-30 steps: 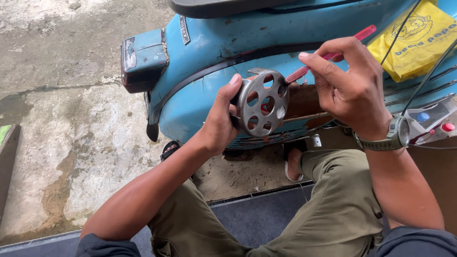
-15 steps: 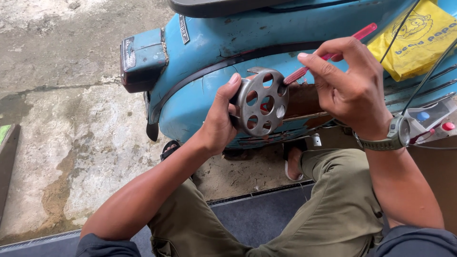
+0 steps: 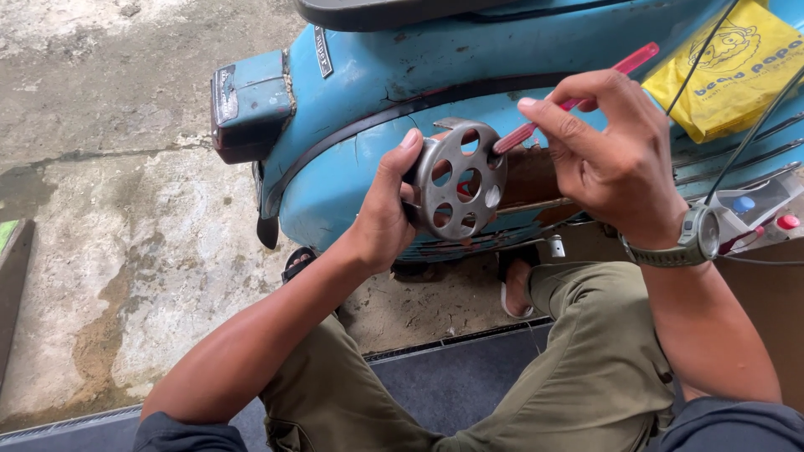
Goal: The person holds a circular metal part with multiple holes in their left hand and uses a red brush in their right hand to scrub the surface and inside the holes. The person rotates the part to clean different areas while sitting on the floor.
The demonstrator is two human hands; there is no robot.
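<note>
My left hand (image 3: 387, 205) grips a round grey metal disc (image 3: 456, 181) pierced with several holes, held up in front of the blue scooter body (image 3: 352, 92). My right hand (image 3: 607, 159), with a grey watch on its wrist, pinches a thin red-handled tool (image 3: 578, 102) like a pen. The tool's tip rests at the disc's upper right edge, near one of the holes. Both hands hover above my knees in olive trousers.
The scooter's tail lamp (image 3: 249, 102) juts out at the left. A yellow plastic bag (image 3: 730, 69) lies on the scooter floor at top right, with black cables across it. Stained concrete ground (image 3: 109, 218) spreads left; a dark mat (image 3: 452, 381) lies under my legs.
</note>
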